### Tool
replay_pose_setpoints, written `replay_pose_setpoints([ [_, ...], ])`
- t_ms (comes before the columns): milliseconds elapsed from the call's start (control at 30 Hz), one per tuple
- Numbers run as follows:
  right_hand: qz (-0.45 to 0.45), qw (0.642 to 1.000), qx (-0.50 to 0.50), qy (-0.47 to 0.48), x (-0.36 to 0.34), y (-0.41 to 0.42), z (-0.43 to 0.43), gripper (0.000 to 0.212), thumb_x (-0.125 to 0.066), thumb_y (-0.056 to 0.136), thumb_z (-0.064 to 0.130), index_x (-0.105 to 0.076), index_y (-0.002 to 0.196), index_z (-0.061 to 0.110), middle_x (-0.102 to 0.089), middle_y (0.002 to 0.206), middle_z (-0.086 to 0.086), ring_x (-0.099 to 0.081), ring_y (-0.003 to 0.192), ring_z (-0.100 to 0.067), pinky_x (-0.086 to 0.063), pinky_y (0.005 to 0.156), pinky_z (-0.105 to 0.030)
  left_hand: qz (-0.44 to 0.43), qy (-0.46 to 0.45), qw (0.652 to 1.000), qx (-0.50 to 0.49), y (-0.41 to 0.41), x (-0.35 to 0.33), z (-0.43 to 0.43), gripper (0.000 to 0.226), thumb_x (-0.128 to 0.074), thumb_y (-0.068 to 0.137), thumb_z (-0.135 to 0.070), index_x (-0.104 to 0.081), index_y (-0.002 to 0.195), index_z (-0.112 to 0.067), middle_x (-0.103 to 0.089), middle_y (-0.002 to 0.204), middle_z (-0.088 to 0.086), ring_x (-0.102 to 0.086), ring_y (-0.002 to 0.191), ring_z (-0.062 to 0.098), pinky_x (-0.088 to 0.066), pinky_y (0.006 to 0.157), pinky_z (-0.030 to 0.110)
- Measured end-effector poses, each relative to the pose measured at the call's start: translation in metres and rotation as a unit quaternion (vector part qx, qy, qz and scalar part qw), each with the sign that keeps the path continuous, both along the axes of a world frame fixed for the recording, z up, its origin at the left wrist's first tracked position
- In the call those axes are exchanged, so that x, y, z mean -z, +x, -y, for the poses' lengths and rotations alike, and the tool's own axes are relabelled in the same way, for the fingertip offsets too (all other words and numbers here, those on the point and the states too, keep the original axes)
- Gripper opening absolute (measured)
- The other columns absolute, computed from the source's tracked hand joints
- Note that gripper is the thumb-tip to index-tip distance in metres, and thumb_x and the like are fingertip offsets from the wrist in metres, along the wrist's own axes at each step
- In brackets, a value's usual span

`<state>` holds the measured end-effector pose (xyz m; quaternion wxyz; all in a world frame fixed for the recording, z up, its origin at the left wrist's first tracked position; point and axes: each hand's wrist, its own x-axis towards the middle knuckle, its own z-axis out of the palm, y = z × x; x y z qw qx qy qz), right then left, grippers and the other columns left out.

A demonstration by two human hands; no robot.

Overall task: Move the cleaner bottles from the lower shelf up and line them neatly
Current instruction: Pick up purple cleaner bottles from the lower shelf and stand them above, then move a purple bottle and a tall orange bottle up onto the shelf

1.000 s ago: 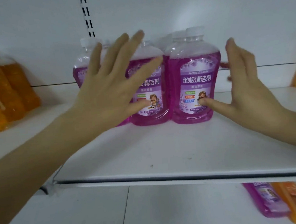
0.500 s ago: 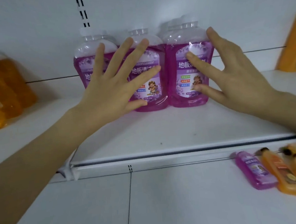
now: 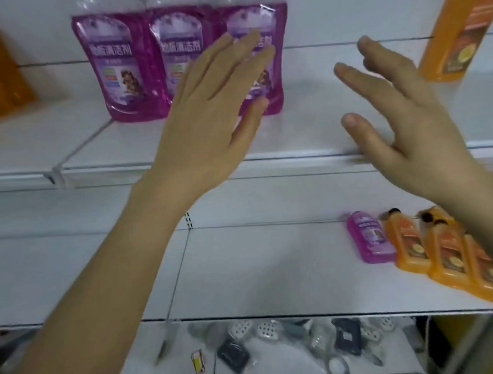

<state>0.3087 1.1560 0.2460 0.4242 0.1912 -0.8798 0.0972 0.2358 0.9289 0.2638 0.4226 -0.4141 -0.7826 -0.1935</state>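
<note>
Well, most of the purple lot looks done: three purple bottles (image 3: 177, 54) stand upright on the upper shelf (image 3: 323, 129), side by side and touching, labels facing out. One more purple bottle (image 3: 370, 236) lies flat on the lower shelf (image 3: 245, 268), just beside a few orange bottles (image 3: 436, 252) lying the same way. I judge at least that one is left to bring up; whether the orange ones are mine to move I can't say. My left hand (image 3: 210, 110) is raised in front of the rightmost standing bottle, fingers (image 3: 244, 46) straight and spread, holding nothing; I can't tell whether they touch it. My right hand (image 3: 404, 117) hangs in the air to the right of the row, above the shelf's front edge, its fingers (image 3: 357, 79) loosely parted, empty too.
</note>
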Motion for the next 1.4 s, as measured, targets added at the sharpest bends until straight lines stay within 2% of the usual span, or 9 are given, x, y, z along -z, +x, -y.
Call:
replay_pose_setpoints([
  [100, 0.019, 0.998, 0.012, -0.058, 0.024, 0.039, -0.022, 0.043, -0.043, 0.097, 0.024, -0.039, 0.137, 0.010, -0.032, 0.147, -0.016, -0.028, 0.136, -0.021, -0.025, 0.112, -0.038, 0.068, 0.085, 0.994, 0.010, 0.040, 0.024, -0.031, 0.042, -0.039, 0.097, -0.021, -0.042, 0.137, -0.006, -0.042, 0.142, 0.007, -0.030, 0.132, 0.013, -0.010, 0.111, 0.011],
  [333, 0.073, 0.978, 0.037, -0.193, 0.106, 0.129, -0.079, 0.041, -0.047, 0.093, 0.022, -0.045, 0.132, 0.008, -0.039, 0.141, -0.009, -0.035, 0.132, -0.016, -0.027, 0.109, -0.022, 0.153, 0.170, 0.971, 0.064, 0.124, 0.110, -0.094, 0.035, -0.043, 0.095, -0.013, -0.051, 0.126, 0.000, -0.049, 0.130, 0.002, -0.047, 0.123, 0.019, -0.033, 0.107, 0.025],
  [433, 0.129, 0.951, 0.066, -0.274, 0.162, 0.161, -0.095, 0.044, -0.044, 0.093, 0.029, -0.046, 0.131, 0.009, -0.043, 0.138, -0.005, -0.038, 0.130, -0.016, -0.028, 0.109, -0.022, 0.254, 0.169, 0.951, 0.049, 0.136, 0.160, -0.113, 0.038, -0.043, 0.094, -0.019, -0.052, 0.127, -0.003, -0.050, 0.131, 0.001, -0.046, 0.124, 0.015, -0.033, 0.107, 0.020],
  [533, 0.192, 0.917, 0.109, -0.331, 0.216, 0.185, -0.105, 0.046, -0.045, 0.091, 0.032, -0.046, 0.131, 0.010, -0.044, 0.133, 0.000, -0.037, 0.125, -0.006, -0.024, 0.104, -0.008, 0.344, 0.141, 0.928, 0.031, 0.135, 0.209, -0.129, 0.042, -0.041, 0.093, -0.025, -0.052, 0.129, -0.004, -0.053, 0.133, 0.007, -0.047, 0.123, 0.016, -0.032, 0.106, 0.017],
  [600, 0.228, 0.893, 0.140, -0.361, 0.246, 0.193, -0.113, 0.047, -0.047, 0.091, 0.031, -0.045, 0.133, 0.010, -0.044, 0.134, 0.001, -0.037, 0.126, -0.007, -0.027, 0.105, -0.015, 0.382, 0.103, 0.918, 0.023, 0.130, 0.236, -0.136, 0.045, -0.040, 0.093, -0.029, -0.052, 0.129, -0.005, -0.053, 0.134, 0.009, -0.048, 0.124, 0.019, -0.032, 0.105, 0.017],
  [733, 0.307, 0.843, 0.214, -0.386, 0.287, 0.196, -0.128, 0.046, -0.053, 0.092, 0.023, -0.043, 0.136, 0.011, -0.047, 0.137, -0.011, -0.042, 0.129, -0.027, -0.039, 0.102, -0.048, 0.455, 0.055, 0.888, -0.024, 0.117, 0.279, -0.149, 0.059, -0.035, 0.088, -0.043, -0.049, 0.133, -0.008, -0.046, 0.138, 0.013, -0.043, 0.128, 0.024, -0.031, 0.101, 0.021],
  [1033, 0.382, 0.781, 0.300, -0.393, 0.331, 0.161, -0.159, 0.053, -0.052, 0.092, 0.015, -0.034, 0.141, 0.013, -0.038, 0.142, -0.014, -0.040, 0.129, -0.030, -0.035, 0.100, -0.036, 0.567, 0.004, 0.819, -0.083, 0.067, 0.343, -0.190, 0.046, -0.052, 0.092, -0.014, -0.042, 0.136, -0.007, -0.036, 0.142, 0.014, -0.037, 0.131, 0.027, -0.032, 0.104, 0.033],
  [1167, 0.353, 0.778, 0.330, -0.402, 0.337, 0.137, -0.169, 0.053, -0.054, 0.091, 0.013, -0.036, 0.140, 0.012, -0.041, 0.138, -0.016, -0.039, 0.128, -0.034, -0.037, 0.101, -0.045, 0.599, -0.029, 0.797, -0.072, 0.044, 0.353, -0.216, 0.050, -0.049, 0.095, -0.018, -0.034, 0.142, -0.012, -0.029, 0.146, 0.010, -0.039, 0.130, 0.025, -0.034, 0.103, 0.033],
  [1400, 0.374, 0.800, 0.321, -0.343, 0.330, 0.083, -0.186, 0.048, -0.055, 0.091, 0.015, -0.042, 0.137, 0.011, -0.032, 0.146, -0.014, -0.027, 0.136, -0.030, -0.031, 0.104, -0.041, 0.625, -0.074, 0.777, 0.001, 0.015, 0.348, -0.271, 0.054, -0.040, 0.098, -0.010, -0.024, 0.147, -0.024, -0.014, 0.152, 0.015, -0.045, 0.125, 0.031, -0.035, 0.103, 0.034],
])
